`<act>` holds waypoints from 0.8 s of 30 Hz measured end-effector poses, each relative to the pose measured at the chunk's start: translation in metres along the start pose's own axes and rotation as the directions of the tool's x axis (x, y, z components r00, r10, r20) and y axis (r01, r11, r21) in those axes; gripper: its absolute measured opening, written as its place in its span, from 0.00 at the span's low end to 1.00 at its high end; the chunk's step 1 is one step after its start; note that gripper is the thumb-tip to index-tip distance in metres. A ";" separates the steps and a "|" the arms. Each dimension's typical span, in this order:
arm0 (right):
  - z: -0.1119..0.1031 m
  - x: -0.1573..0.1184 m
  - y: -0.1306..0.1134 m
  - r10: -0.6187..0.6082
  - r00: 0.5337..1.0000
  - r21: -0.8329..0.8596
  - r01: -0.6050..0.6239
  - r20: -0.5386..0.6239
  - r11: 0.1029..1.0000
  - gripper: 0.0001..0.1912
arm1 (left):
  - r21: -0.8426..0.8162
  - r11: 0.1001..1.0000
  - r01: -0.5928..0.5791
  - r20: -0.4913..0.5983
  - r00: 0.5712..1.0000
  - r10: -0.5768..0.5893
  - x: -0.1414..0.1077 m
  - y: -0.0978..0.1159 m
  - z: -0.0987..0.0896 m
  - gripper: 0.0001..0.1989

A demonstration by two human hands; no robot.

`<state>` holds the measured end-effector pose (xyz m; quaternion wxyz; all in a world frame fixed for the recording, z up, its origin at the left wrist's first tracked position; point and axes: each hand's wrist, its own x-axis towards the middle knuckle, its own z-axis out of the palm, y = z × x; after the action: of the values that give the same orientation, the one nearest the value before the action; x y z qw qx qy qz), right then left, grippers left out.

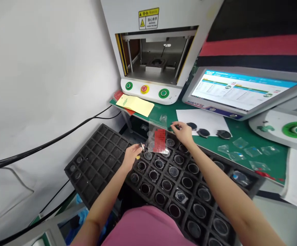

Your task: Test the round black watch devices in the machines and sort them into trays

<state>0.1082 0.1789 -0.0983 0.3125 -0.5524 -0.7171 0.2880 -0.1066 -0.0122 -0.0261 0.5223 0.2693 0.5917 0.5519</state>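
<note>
My left hand (131, 156) is closed in a pinch on a small dark piece with a shiny edge (142, 147), above the foam tray; its kind is too small to tell. Over the green bench's front edge, my right hand (182, 132) has thumb and forefinger pressed together; whatever is between them is hidden. A clear sheet with rows of red stickers (160, 139) lies between the two hands, hanging past the bench edge. Below it, a black foam tray (148, 200) holds many round glass-faced discs (173, 171) in its square pockets. A yellow bit (138, 157) shows beside my left fingers.
A press machine (148, 92) with green and red buttons stands behind. Rightward are a monitor (243, 90), black round parts (203, 133) on white paper (184, 115), and clear film pieces (252, 151). A second foam tray (99, 153) and black cables (69, 136) lie left.
</note>
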 end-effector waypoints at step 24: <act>-0.043 -0.050 -0.036 -0.011 0.960 0.341 0.110 -0.280 0.934 0.16 | -0.089 0.995 -0.051 -0.103 0.994 0.042 0.153 0.002 0.101 0.15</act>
<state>0.1294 0.1249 -0.0501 0.5111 -0.4994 -0.6205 0.3231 -0.0618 0.1631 -0.0577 0.4904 0.2303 0.5850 0.6035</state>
